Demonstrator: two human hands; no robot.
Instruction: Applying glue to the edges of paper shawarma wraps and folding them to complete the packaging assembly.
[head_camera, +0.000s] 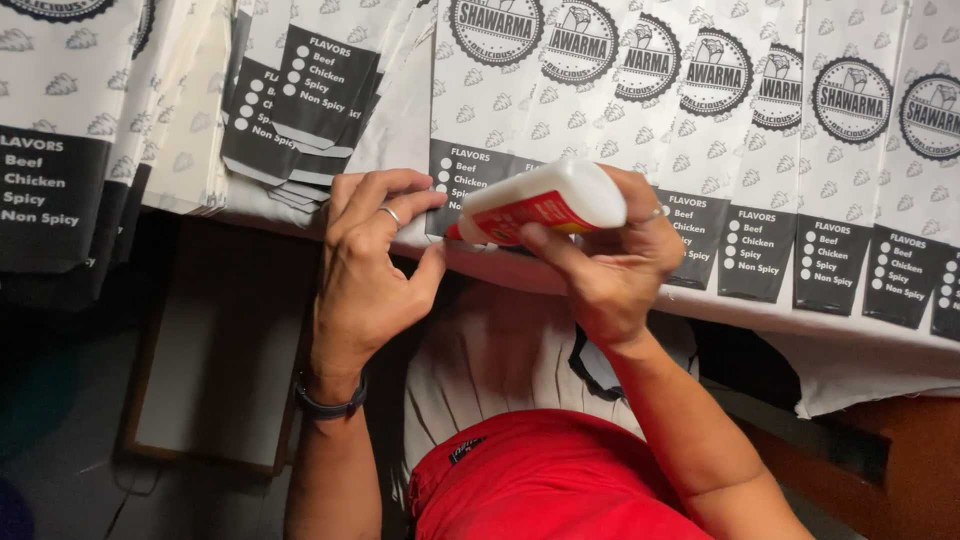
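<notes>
Seen from above, a person's two bare hands work at the near edge of a tabletop (850, 360) covered with overlapping white paper wrappers. The right hand (615, 265) is closed around a white plastic glue bottle (545, 200) with a red and yellow label, fingers wrapped over its body and the thumb pressed along its underside. The bottle lies almost level, tilted slightly so that its red tip points left and down toward the left hand. The left hand (375, 260) is loosely curled with the fingers bent inward; its thumb and fingertips sit at the bottle's tip, touching or very nearly touching it, though whether they pinch the tip itself or the paper edge beneath cannot be told. A thin ring (390, 213) circles one finger of the left hand, and a dark band (330, 405) wraps that wrist. Under and beyond the hands, a row of paper wrappers (760, 150) is fanned out to the right, each white with small grey drawings, a round black emblem and a black panel at the lower end. A second stack of the same wrappers (300, 100) lies at upper left, and more hang over the far left edge. Below the hands are the person's red garment (550, 480) and a pale pleated cloth (500, 360).
</notes>
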